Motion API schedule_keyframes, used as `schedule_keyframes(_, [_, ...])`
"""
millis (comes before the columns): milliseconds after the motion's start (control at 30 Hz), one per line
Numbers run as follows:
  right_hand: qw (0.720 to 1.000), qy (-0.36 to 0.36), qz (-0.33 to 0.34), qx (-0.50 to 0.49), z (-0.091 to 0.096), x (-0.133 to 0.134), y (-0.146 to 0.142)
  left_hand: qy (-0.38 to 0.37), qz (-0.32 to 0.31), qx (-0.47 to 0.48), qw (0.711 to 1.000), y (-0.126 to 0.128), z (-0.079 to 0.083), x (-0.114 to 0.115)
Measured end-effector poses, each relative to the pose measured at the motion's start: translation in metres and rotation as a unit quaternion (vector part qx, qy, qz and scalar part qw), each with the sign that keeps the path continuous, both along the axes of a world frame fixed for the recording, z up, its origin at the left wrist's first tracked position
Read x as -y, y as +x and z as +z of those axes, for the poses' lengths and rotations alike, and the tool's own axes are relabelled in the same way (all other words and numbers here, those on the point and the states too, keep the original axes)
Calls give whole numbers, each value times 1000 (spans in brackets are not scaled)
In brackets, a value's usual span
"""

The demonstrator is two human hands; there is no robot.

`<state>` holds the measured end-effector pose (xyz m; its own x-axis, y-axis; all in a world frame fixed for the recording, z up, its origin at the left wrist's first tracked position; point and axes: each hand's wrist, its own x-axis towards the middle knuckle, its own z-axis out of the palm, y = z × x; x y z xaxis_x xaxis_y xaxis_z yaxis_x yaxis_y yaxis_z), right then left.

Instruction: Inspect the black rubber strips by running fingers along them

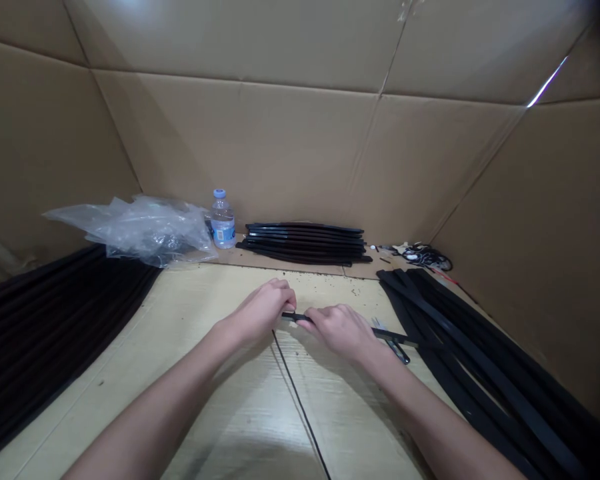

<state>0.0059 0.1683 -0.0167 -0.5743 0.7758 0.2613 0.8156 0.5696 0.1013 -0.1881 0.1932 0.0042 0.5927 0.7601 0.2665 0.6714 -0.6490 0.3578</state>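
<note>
Strip (pixel 299 317) over table (pixel 253 417), gripped in my right hand (pixel 343 328); my left hand (pixel 266 307) curled at its end, cannot tell whether pinching strip or cord (pixel 299 399). Best keep right grip firm, strip level.

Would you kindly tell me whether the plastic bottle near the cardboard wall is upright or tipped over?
Upright: the plastic bottle stands on its base, with its cap at the top.
</note>
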Motion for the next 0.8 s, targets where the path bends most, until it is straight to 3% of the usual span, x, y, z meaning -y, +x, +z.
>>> schedule_keyframes(100, [1000, 24, 10, 5, -1, 0, 1, -35, -14, 41, 998, -3, 0, -2])
schedule_keyframes(333, [988, 101, 112, 13, -7, -8, 11, -114, 4, 79, 990, -2, 10, -2])
schedule_keyframes(533, [990, 94, 101, -3, -2, -5, 11, -234, -10, 126, 964, -7, 8, -7])
schedule_keyframes(800, [983, 107, 123, -89, 4, -14, 23, -241, 101, 119, 958, -45, 19, -26])
